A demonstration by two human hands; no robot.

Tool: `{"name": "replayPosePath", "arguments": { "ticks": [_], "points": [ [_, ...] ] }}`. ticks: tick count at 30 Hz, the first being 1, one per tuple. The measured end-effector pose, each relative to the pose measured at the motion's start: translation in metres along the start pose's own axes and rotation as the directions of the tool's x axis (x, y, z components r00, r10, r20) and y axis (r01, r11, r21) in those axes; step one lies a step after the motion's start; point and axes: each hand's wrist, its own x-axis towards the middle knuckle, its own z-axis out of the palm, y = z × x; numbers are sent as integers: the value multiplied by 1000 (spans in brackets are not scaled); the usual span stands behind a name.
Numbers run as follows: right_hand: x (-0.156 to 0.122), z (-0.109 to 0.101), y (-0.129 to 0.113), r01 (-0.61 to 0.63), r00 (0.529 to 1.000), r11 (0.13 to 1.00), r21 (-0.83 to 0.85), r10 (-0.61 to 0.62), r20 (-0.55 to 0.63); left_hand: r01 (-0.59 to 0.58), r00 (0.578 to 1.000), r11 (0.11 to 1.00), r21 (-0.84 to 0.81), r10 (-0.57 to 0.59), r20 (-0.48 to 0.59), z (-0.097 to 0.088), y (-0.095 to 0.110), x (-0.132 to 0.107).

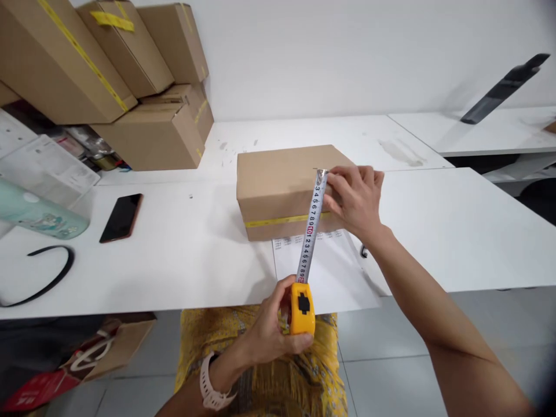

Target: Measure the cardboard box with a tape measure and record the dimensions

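Note:
A brown cardboard box (278, 185) with a yellow tape strip stands on the white table (182, 255). My left hand (273, 330) is closed around a yellow tape measure case (302, 308) near the table's front edge. The white blade (311, 223) runs up from the case across the box's front face to its top edge. My right hand (354, 197) pinches the blade's end against the box's top right corner. A sheet of paper (325, 272) lies under the box's near side.
A black phone (121, 217) lies at the left, with a pale green bottle (39, 214) and a black cord (47, 278) beyond it. Stacked cardboard boxes (108, 75) fill the back left. A paper bag (99, 350) sits on the floor.

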Motion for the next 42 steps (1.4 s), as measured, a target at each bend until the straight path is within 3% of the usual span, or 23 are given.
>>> {"name": "replayPosePath", "arguments": {
  "ticks": [3, 6, 8, 10, 13, 16, 20, 23, 26, 28, 29, 30, 32, 34, 35, 37, 39, 42],
  "points": [
    [-17, 5, -4, -12, 1000, 998, 57, 10, 28, -4, 1000, 999, 41, 3, 11, -1, 3, 0],
    [-18, -7, -11, -113, 990, 958, 264, 133, -56, -12, 1000, 993, 117, 9, 27, -1, 6, -1],
    [-16, -23, -18, -157, 963, 856, 492, 244, -116, -28, 998, 977, 213, 17, 55, -2, 9, -4],
    [-16, -41, -25, -157, 953, 733, 662, 288, -92, -45, 996, 953, 301, 18, 91, -2, 11, -9],
    [-23, -62, -33, -168, 960, 598, 783, 281, -9, -59, 991, 929, 366, 11, 134, -3, 14, -16],
    [-42, -70, -40, -172, 953, 495, 852, 302, 17, -53, 989, 928, 369, -2, 148, -7, 15, -23],
    [-81, -59, -66, -206, 977, 535, 819, 164, 138, -60, 998, 959, 278, 48, 52, -14, 8, -30],
    [-109, -41, -95, -146, 979, 623, 769, -19, 201, -206, 976, 940, 272, 216, -10, -17, 5, -32],
    [-124, -28, -105, -43, 987, 719, 694, -77, 141, -352, 924, 869, 348, 382, -20, -22, 14, -32],
    [-125, -23, -90, -93, 995, 810, 580, 64, 71, -428, 874, 790, 439, 485, -22, -32, 30, -29],
    [-123, -22, -75, -184, 981, 851, 492, 192, 35, -460, 840, 735, 499, 542, -23, -38, 42, -26],
    [-119, -20, -58, -317, 938, 868, 382, 347, -10, -483, 798, 667, 567, 602, -27, -47, 55, -21],
    [-110, -16, -19, -596, 798, 791, 135, 603, -14, -479, 697, 500, 721, 717, -35, -65, 85, -3],
    [-100, -8, 15, -736, 669, 670, -96, 742, 54, -439, 548, 347, 829, 834, -59, -84, 116, 23],
    [-96, -4, 28, -752, 625, 634, -179, 773, 111, -437, 532, 308, 845, 846, -33, -91, 131, 38],
    [-90, 5, 44, -731, 580, 613, -299, 789, 201, -404, 576, 245, 881, 816, 38, -102, 154, 69],
    [-89, 12, 49, -690, 580, 632, -353, 774, 254, -341, 656, 212, 916, 751, 70, -107, 168, 96],
    [-92, 15, 51, -658, 598, 662, -359, 749, 285, -259, 752, 196, 946, 655, 71, -110, 170, 123]
  ]
}}
